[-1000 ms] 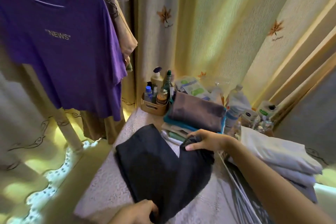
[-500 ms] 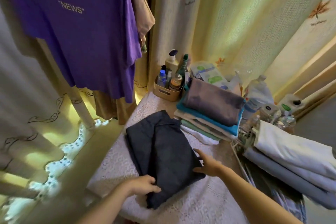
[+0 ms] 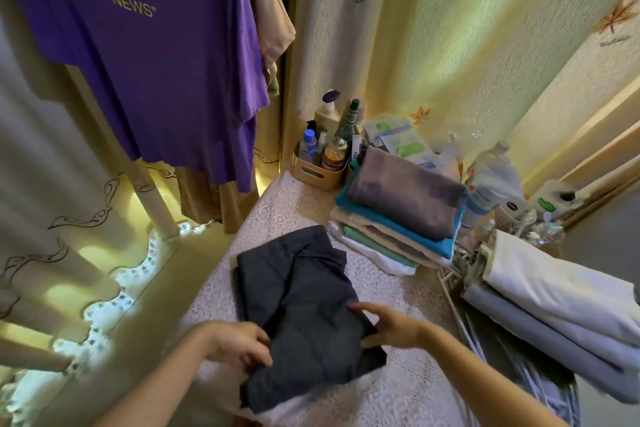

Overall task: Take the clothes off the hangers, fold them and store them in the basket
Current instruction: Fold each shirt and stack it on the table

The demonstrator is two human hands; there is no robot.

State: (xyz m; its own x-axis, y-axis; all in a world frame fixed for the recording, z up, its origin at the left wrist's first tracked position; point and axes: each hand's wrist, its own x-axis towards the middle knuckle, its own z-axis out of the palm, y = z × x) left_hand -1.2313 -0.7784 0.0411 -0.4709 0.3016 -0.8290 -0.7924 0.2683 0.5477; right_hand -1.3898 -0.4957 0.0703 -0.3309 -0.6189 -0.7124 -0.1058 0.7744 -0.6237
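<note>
A dark grey garment (image 3: 304,305) lies folded lengthwise on the lace-covered table (image 3: 408,388). My left hand (image 3: 239,345) grips its near left edge with curled fingers. My right hand (image 3: 388,324) pinches its right edge, the thumb tucked under the cloth. A purple T-shirt (image 3: 156,55) printed "NEWS" hangs at the upper left, with a beige garment (image 3: 272,17) hanging behind it. A stack of folded clothes (image 3: 398,218), topped by a grey-purple piece, sits behind the dark garment. No basket is in view.
A small tan caddy (image 3: 313,172) of bottles stands at the table's far left corner. Folded white and pale blue linens (image 3: 554,305) lie at the right over wire hangers (image 3: 460,308). Bottles and jars (image 3: 495,191) crowd the back. Curtains hang all around.
My right hand brought the garment's right part over to the left and came back to the near right edge. Both hands now hold the near end of the narrower fold.
</note>
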